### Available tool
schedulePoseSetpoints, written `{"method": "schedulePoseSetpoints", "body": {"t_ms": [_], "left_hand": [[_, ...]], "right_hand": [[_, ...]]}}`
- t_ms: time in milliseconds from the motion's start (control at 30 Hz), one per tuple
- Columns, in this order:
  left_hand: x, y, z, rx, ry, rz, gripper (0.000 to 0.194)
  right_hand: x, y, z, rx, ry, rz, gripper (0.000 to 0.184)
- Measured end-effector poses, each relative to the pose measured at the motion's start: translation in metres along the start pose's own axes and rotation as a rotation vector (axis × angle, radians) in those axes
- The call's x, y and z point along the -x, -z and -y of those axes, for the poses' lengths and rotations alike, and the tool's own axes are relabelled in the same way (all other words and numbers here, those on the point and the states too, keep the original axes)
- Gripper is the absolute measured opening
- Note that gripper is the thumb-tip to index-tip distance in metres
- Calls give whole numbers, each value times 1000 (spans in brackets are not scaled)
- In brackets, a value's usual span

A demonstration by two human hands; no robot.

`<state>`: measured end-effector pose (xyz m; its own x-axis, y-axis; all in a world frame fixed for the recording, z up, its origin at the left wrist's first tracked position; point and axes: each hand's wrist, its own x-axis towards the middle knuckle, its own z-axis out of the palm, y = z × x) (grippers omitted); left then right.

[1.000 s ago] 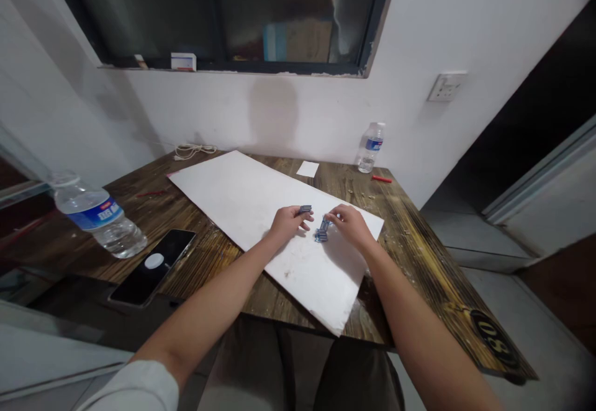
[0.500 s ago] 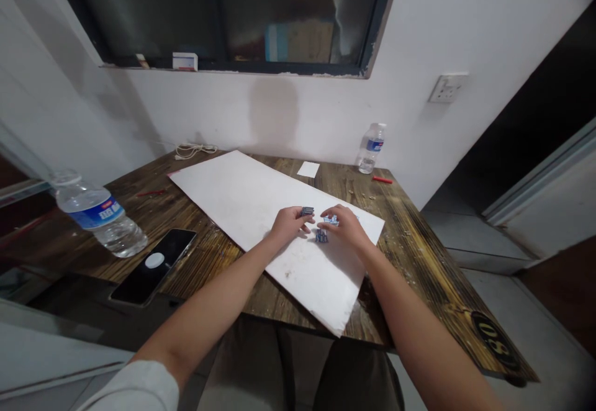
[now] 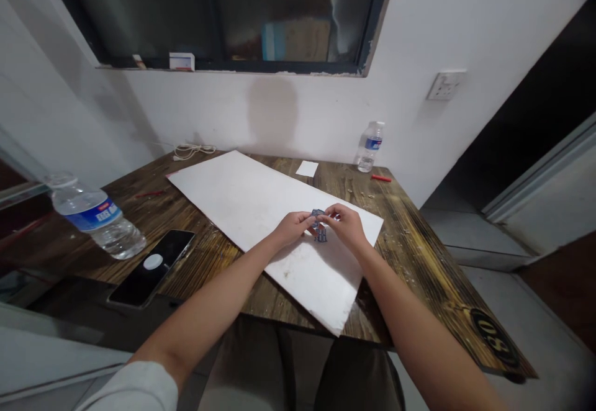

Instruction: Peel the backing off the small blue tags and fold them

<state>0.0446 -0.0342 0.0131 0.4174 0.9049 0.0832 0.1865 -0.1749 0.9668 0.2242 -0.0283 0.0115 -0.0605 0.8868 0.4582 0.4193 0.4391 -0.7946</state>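
Both of my hands meet over a white sheet (image 3: 242,197) lying on a dark wooden table (image 3: 419,249). My left hand (image 3: 293,228) and my right hand (image 3: 343,225) pinch the same small grey-blue piece (image 3: 317,213) between their fingertips, a little above the sheet. Just below it, a small cluster of blue pieces (image 3: 320,235) lies on the sheet between the two hands. What the pieces are is too small to make out.
A water bottle (image 3: 90,215) lies at the table's left edge beside a black phone (image 3: 151,266). Another bottle (image 3: 369,146) stands at the back right near a red pen (image 3: 382,178). A white paper slip (image 3: 307,168) and a coiled cable (image 3: 193,149) lie near the wall.
My hands have come together: the left one brought its small grey piece rightward to the right hand's fingertips. The right hand has left the blue cluster on the sheet.
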Motion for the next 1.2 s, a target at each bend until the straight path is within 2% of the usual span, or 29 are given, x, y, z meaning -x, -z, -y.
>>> {"method": "schedulePoseSetpoints", "body": {"t_ms": [367,500,633,767,833,1000,1200], "left_hand": [[-3,4,-2,-10,13,-129,27],[-5,5,0,66,26,-241,27],[-6,6,0,119,83,-341,26],[-5,6,-1,139,96,-355,26],[-4,6,-2,140,101,-356,25],[-4,5,-3,142,108,-356,25],[-3,4,-5,137,121,-350,25]], "right_hand": [[-2,1,2,-15,46,17,28],[-5,9,-2,174,82,65,21],[-7,15,-5,423,110,207,18],[-7,15,-5,595,56,390,16],[-6,14,-4,643,47,439,16],[-4,12,-5,694,43,457,17],[-6,12,-12,579,40,426,12]]}}
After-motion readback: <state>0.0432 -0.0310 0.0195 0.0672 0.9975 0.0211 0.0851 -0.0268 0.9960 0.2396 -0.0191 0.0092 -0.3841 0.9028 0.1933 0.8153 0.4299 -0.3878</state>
